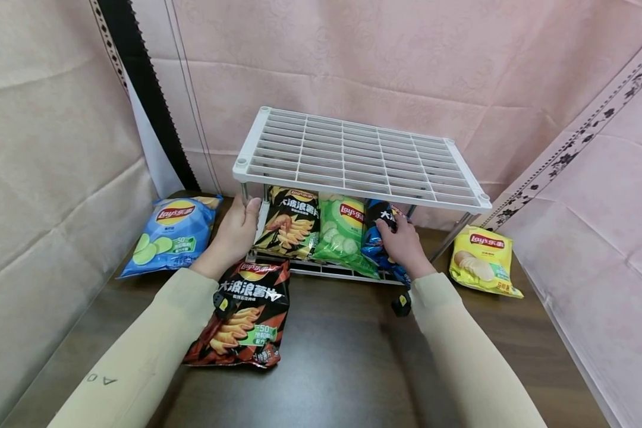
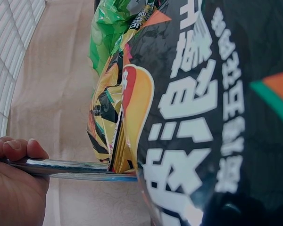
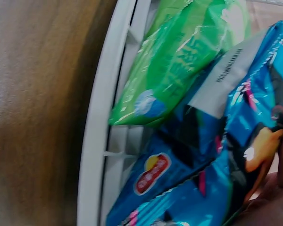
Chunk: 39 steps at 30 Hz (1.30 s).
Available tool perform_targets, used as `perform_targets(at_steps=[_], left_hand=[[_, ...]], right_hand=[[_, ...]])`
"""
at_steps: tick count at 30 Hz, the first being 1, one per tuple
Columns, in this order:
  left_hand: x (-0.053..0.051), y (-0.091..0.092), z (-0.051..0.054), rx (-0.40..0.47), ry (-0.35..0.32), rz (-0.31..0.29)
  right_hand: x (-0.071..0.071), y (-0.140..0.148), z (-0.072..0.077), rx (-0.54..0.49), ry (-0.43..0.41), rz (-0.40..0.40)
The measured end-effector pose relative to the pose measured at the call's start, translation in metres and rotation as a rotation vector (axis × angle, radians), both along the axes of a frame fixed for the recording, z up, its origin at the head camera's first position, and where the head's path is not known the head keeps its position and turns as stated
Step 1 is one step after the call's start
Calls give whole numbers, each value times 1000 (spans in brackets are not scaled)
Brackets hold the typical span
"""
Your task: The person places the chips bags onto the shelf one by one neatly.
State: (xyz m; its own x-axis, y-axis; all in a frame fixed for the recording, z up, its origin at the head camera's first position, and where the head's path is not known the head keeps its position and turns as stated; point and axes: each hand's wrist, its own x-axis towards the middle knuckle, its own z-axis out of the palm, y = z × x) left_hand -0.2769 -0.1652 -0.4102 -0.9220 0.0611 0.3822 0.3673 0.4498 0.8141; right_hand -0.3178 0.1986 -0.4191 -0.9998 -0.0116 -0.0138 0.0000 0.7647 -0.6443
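Observation:
A white two-tier rack (image 1: pixel 364 157) with metal posts stands on the table. My left hand (image 1: pixel 237 229) grips its front left post (image 2: pixel 75 167), fingers curled round the metal. On the lower tier a black-and-gold chip bag (image 1: pixel 291 223) leans beside a green chip bag (image 1: pixel 342 235). To their right, my right hand (image 1: pixel 403 246) holds a blue-and-black chip bag (image 3: pixel 217 155) by its side, at the right of the lower tier. Below my left wrist, a black-and-red chip bag (image 1: pixel 248 318) lies in front of the rack, partly hidden by the sleeve.
A light-blue chip bag (image 1: pixel 173 235) lies left of the rack, and a yellow chip bag (image 1: pixel 481 261) lies to its right. Pink cloth (image 1: pixel 385 65) hangs behind and at both sides of the brown table (image 1: pixel 342 351).

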Motion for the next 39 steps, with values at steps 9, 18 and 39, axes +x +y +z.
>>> perform_targets(at_steps=[9,18,39], left_hand=[[0,1,-1,-4,-2,1],[-2,4,-3,-3,-9,-15],[0,-1,0,-2,-10,-11]], right_hand=[[3,7,-10,-79,44,-13],[21,13,-10,-82,178,51],[77,55,-1,-80,384,170]])
